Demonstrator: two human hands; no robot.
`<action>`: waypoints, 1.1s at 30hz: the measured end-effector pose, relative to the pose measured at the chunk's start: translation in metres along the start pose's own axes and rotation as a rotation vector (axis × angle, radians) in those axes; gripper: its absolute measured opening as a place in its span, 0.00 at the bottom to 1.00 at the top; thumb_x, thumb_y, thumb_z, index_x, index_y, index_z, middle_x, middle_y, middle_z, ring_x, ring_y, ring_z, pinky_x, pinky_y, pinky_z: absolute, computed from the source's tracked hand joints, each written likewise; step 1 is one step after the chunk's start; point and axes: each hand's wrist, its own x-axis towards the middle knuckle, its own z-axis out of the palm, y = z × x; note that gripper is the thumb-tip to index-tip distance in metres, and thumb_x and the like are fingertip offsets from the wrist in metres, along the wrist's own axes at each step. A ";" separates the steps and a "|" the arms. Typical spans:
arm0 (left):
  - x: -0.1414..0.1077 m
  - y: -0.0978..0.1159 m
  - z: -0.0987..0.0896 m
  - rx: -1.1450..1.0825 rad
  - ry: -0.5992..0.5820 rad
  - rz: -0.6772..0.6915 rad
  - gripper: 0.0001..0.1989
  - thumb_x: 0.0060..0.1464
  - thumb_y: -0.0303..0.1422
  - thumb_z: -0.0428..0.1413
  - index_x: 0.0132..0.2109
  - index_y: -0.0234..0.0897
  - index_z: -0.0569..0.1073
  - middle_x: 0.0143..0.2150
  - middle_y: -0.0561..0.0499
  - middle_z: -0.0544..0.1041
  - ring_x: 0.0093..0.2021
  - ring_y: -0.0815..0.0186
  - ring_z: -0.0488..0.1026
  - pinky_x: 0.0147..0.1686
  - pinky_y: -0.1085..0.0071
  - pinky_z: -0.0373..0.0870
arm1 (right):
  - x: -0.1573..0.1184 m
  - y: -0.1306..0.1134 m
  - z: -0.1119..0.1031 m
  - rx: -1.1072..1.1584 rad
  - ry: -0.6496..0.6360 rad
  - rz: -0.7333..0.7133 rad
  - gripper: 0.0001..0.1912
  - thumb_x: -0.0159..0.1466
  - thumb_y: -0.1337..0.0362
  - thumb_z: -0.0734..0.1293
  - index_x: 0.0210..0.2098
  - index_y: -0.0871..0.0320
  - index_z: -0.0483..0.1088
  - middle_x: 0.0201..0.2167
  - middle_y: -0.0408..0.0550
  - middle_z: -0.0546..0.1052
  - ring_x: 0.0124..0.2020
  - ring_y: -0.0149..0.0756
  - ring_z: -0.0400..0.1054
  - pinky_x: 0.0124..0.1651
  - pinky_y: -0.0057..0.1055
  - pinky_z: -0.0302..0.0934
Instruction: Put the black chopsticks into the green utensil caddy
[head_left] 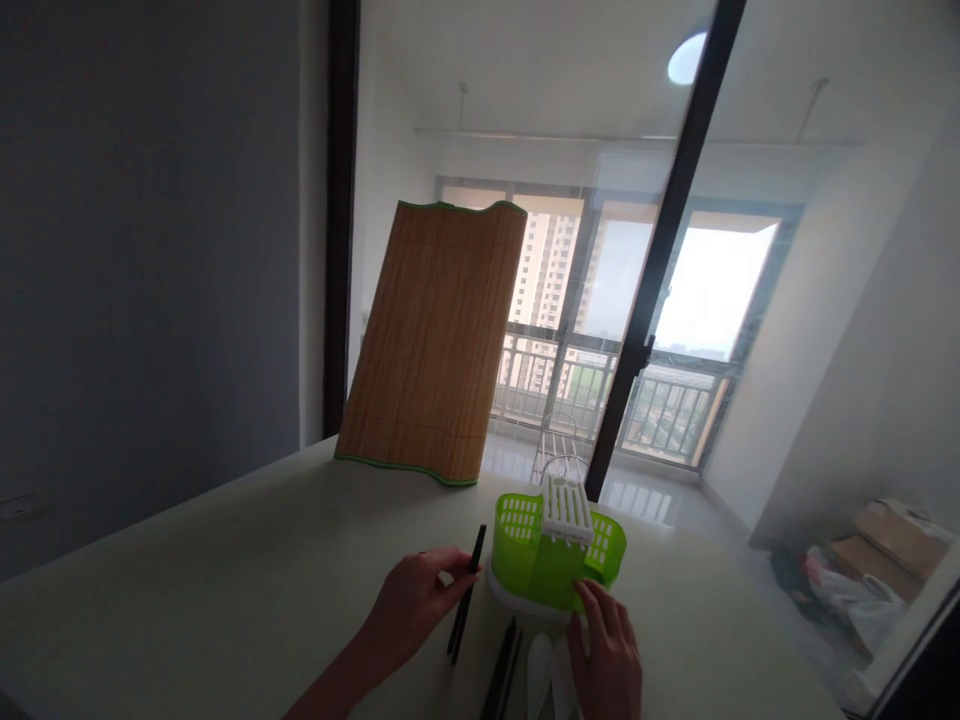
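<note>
though near caddy (551, 575) edge, chopsticks (465, 607) clear

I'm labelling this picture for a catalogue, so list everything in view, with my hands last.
Caddy: one, green, white base, on table
Slotted top piece: one, white, on the caddy
Held sticks: seemingly two, black, left of caddy
Lower sticks: several, black, bottom edge
Spoon: one, white, bottom edge; more white beside it, unclear
Mat: one, tan, green-edged, upright behind
Table: one, pale, foreground
Glass door: one, dark-framed, behind
Wire rack: one, pale, beyond glass
Boxes: brown, count unclear, right
Ceiling light: one, white, top
Left hand: one, bare, gripping held sticks
Right hand: one, bare, at caddy's front
</note>
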 end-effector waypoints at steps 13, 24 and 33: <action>-0.004 -0.001 0.000 -0.088 -0.004 -0.006 0.14 0.57 0.44 0.51 0.38 0.41 0.77 0.36 0.55 0.82 0.35 0.65 0.78 0.34 0.76 0.68 | -0.001 0.017 0.009 -0.030 -0.131 0.062 0.16 0.62 0.65 0.61 0.50 0.53 0.64 0.58 0.50 0.70 0.51 0.45 0.69 0.46 0.42 0.69; -0.003 -0.005 -0.001 -0.007 0.069 -0.007 0.12 0.57 0.42 0.51 0.34 0.42 0.75 0.34 0.55 0.81 0.33 0.66 0.77 0.32 0.76 0.68 | -0.002 0.020 0.009 0.076 -0.088 0.008 0.04 0.62 0.64 0.64 0.38 0.50 0.67 0.42 0.49 0.72 0.43 0.42 0.69 0.43 0.41 0.70; 0.045 0.049 -0.041 -0.206 0.355 0.179 0.14 0.56 0.43 0.53 0.41 0.38 0.76 0.39 0.52 0.82 0.38 0.65 0.78 0.38 0.73 0.72 | -0.002 0.025 0.011 0.082 0.018 -0.002 0.10 0.63 0.62 0.64 0.44 0.51 0.66 0.44 0.51 0.71 0.45 0.41 0.69 0.44 0.40 0.71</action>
